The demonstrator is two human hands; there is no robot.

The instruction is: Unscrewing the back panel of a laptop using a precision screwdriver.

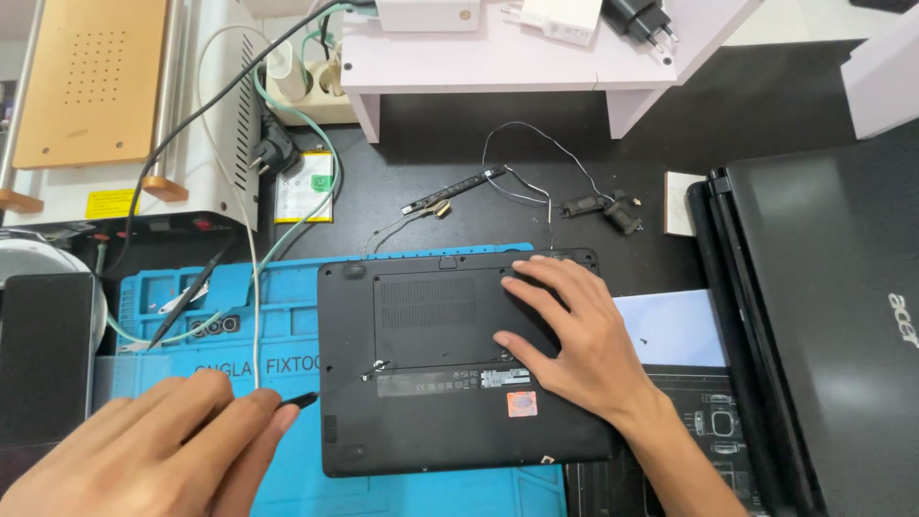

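The right hand (pixel 574 340) is lying flat on an upturned black laptop (pixel 459 359), while the left hand (pixel 144 450), at seven o'clock, is pointing a screwdriver (pixel 340 388) at its base, over a blue mat (pixel 220 325).

two hands (pixel 574 345), two laptops (pixel 459 354), one blue mat (pixel 191 316), one screwdriver (pixel 330 388)

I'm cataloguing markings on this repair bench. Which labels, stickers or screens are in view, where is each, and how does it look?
Long label strip: laptop underside, beside the right hand; black, with white patches at its right end.
Square sticker: just below it; reddish.
Warning label: white machine, upper left; yellow rectangle.
Flat battery pack: left of centre; white label, green mark, yellow edge.
Dark screen: far left; black, unlit.
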